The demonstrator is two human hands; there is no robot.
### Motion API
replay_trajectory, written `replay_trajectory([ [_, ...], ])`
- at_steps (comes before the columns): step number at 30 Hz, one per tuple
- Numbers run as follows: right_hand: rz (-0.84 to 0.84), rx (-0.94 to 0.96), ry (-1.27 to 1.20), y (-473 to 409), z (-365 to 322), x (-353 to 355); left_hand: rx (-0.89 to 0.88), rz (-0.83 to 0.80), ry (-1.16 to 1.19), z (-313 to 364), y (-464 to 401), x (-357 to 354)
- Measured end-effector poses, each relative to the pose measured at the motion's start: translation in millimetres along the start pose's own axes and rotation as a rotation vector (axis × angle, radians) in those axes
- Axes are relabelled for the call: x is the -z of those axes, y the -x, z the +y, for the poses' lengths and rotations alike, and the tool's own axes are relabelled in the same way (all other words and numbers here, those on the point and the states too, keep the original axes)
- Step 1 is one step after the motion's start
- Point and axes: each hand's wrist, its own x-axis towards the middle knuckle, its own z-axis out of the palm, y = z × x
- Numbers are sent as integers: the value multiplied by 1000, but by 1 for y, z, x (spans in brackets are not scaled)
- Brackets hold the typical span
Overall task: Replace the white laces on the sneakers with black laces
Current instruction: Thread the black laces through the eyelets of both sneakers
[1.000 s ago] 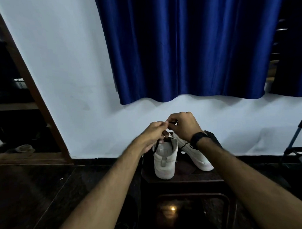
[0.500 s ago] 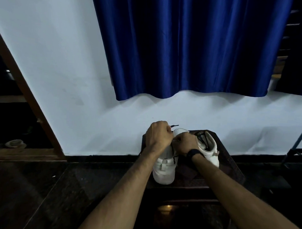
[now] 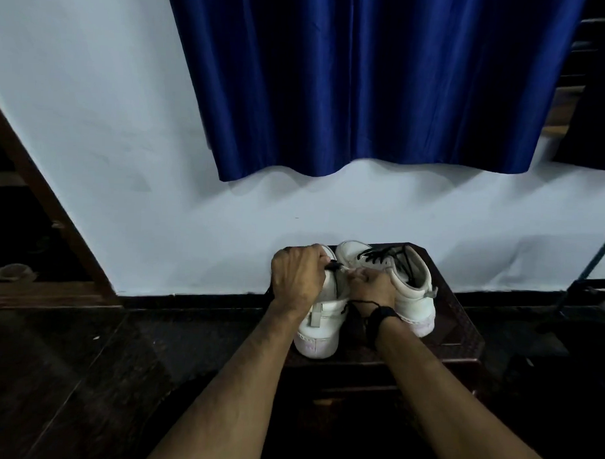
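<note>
Two white sneakers stand on a dark stool by the wall. The left sneaker has its heel toward me; its top is hidden under my hands. My left hand is curled over its opening and pinches a black lace at its tip. My right hand, with a dark wristband, grips the sneaker's right side at the lace; a loose black strand hangs by that wrist. The right sneaker carries black laces through its eyelets and stands untouched.
A blue curtain hangs above on the white wall. A wooden door frame runs down the left. Dark glossy floor surrounds the stool. A dark metal stand leans at the right edge.
Both hands have dropped from a raised pull above the left sneaker down onto its opening. The view has tilted, and the right sneaker with its black laces is now uncovered.
</note>
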Motion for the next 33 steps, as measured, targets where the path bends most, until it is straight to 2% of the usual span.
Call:
replay_trajectory([
  [8,-147,-132,-425,-11,25,-8,-130,86,107,3,2,-6],
  [11,-172,-136,-466,-12,25,-8,-134,30,138,3,5,-3],
  [14,-179,-125,-412,-31,46,-19,-125,-19,100,4,5,-1],
  [19,-139,-74,-290,-26,39,-14,-128,-39,76,1,3,-7],
  [22,-88,-7,-302,-20,39,-12,-116,-37,67,1,3,-9],
  [28,88,230,-14,3,15,-2,-93,-59,57,3,4,-6],
  [33,68,292,4,9,13,-3,-97,-61,27,5,3,-7],
])
